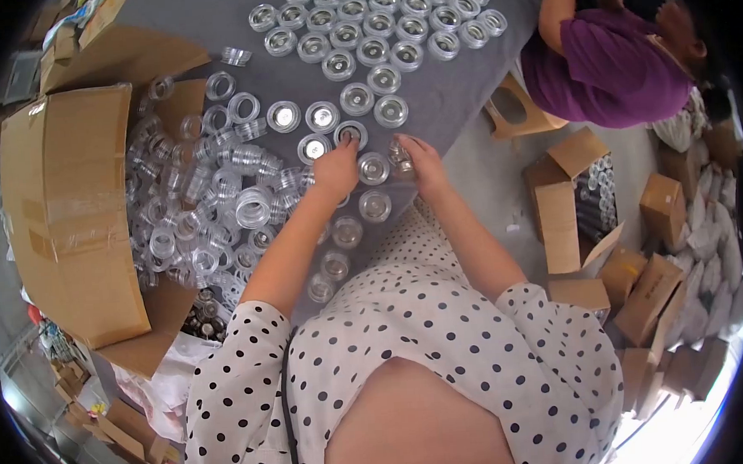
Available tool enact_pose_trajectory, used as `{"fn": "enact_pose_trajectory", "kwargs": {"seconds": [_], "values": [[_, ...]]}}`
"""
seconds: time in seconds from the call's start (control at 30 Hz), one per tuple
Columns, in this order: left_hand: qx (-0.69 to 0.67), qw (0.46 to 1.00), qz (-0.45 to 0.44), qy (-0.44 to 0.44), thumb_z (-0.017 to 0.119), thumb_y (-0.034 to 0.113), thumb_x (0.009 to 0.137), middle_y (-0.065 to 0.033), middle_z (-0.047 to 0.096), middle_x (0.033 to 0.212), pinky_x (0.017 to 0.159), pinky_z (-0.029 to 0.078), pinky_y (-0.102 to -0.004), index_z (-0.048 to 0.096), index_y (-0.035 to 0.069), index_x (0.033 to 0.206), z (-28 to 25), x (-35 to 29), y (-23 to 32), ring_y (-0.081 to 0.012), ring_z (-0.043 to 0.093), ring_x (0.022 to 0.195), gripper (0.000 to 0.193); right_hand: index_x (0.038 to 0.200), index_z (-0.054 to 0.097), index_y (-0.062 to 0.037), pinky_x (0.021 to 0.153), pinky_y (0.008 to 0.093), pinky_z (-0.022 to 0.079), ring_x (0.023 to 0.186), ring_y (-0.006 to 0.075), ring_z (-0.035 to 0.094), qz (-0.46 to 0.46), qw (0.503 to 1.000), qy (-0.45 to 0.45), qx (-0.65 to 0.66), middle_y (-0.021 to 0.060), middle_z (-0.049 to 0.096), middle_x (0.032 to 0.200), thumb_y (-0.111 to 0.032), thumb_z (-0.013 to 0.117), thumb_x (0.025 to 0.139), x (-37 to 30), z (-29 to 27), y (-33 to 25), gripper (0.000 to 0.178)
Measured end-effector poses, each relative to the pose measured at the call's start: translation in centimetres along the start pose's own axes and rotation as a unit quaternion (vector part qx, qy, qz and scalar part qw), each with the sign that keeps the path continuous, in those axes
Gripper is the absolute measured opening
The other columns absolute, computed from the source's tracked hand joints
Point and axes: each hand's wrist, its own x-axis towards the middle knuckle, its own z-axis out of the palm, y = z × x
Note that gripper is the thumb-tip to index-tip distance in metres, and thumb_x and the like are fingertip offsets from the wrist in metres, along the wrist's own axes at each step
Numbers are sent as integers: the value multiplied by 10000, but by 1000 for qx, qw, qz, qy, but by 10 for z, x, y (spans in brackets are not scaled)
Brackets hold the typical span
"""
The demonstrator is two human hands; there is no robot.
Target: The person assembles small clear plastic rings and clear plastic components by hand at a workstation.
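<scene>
Left hand [339, 168]: fingers bunched and pointing down at a clear, round plastic cup with a thick rim [362, 137], fingertips inside its outline. Whether they grip it or only press on it, cannot tell.

Right hand [424, 166]: thumb and fingers drawn together around a small stack of clear, round plastic pieces [401, 157]; exact count not readable. It is near the right edge of the grey, smooth-surfaced counter [469, 88].

The cup sits on the counter in front of the wearer, among other clear round cups with shiny silvery centres [283, 116]. More of these are packed closely at the far side; a loose line runs along the near edge, toward the wearer's white shirt with black dots [409, 314].

Left of the hands: heap of clear plastic rings [252, 206], some stacked, spilling from a large brown cardboard box lying on its side [68, 214]. Small dark metallic-looking parts [204, 318] show below the heap, detail too small.

Right, beyond the counter: a co-worker in a purple shirt [603, 73]; on the floor, an open brown carton of clear tubular stacks [556, 222].
</scene>
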Motion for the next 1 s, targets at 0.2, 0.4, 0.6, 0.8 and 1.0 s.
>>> {"fn": "enact_pose_trajectory", "kwargs": {"seconds": [0.2,0.4,0.6,0.8,1.0], "values": [[38,997,48,-46,499,81,706,-131,466,1205,625,497,-387,482,48,1046,-6,5,1,-287,605,797,342,1036,547,-20,593,284,491,787,131,563,16,1000,0,20,51,584,918,-254,543,819,3,6,1,319],[45,999,13,5,506,83,706,-125,509,1150,634,480,-390,505,63,1059,6,-3,5,-272,605,770,353,990,565,1,670,255,469,724,124,576,2,996,-46,71,59,600,858,-209,589,792,11,17,8,290],[-56,994,41,90,600,170,684,-114,493,1123,747,426,-399,500,63,1056,-29,-50,-28,-271,538,910,399,1001,568,-9,642,259,484,739,138,587,59,992,-90,63,69,610,877,-219,585,786,-9,12,17,301],[144,969,107,170,602,127,654,-79,507,1028,805,369,-380,498,91,1087,-14,-74,-48,-259,470,934,446,930,571,-37,486,299,487,647,132,580,267,944,-165,-99,49,595,799,-251,595,768,-27,47,53,269],[107,988,86,65,546,51,665,-95,529,1022,756,410,-378,515,102,1078,-13,-31,-76,-268,526,918,417,886,558,-98,473,332,489,606,129,570,230,958,-135,-103,17,582,759,-313,600,755,10,67,47,255]]}}
